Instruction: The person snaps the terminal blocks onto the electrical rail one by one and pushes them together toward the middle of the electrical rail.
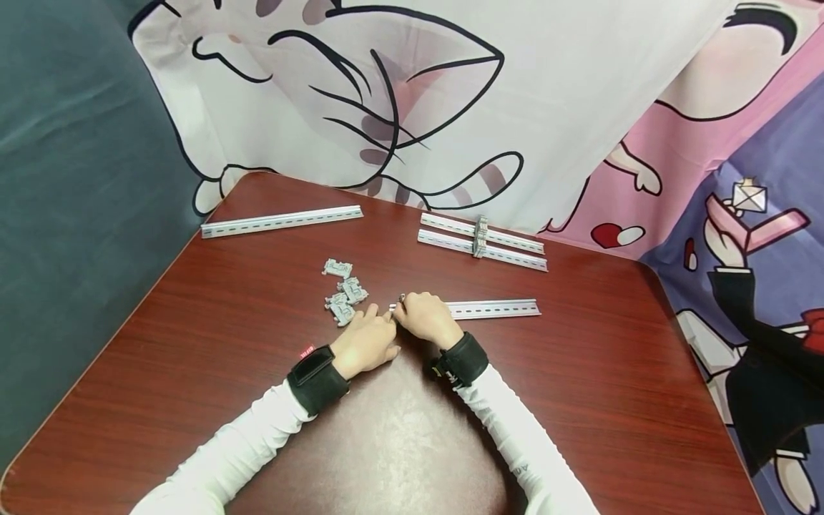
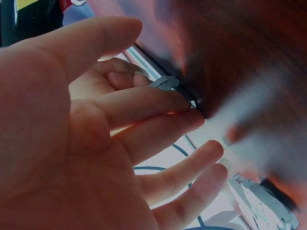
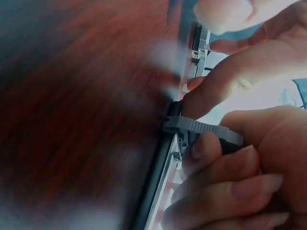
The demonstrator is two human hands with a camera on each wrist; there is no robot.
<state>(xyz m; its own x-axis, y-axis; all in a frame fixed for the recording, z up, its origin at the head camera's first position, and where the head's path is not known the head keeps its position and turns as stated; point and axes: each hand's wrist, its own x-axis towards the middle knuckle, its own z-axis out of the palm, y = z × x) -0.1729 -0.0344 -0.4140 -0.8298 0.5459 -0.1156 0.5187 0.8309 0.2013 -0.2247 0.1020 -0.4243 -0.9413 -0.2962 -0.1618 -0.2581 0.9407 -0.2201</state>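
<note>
Table (image 1: 650, 400) in reddish-brown wood grain, glossy, far right corner rounded, pale glare toward near side about midway across. Plain teal-grey cloth (image 1: 64, 214) beyond left edge, lightly creased. White cloth (image 1: 579, 79) hanging behind far edge, printed with big black-outlined cartoon cat (image 1: 296, 107); pointed ear (image 1: 457, 75) pinkish inside, striped tail (image 1: 492, 179) low down, just above far edge. Pink cloth area (image 1: 698, 164) behind far right corner; red-and-white oval print (image 1: 618, 235) near tabletop. Blue-violet cloth area (image 1: 795, 161) beyond right edge, with printed figure in black (image 1: 766, 372), open pink box (image 1: 749, 227), gem (image 1: 749, 197) above box. Wood blurred in both wrist views.
</note>
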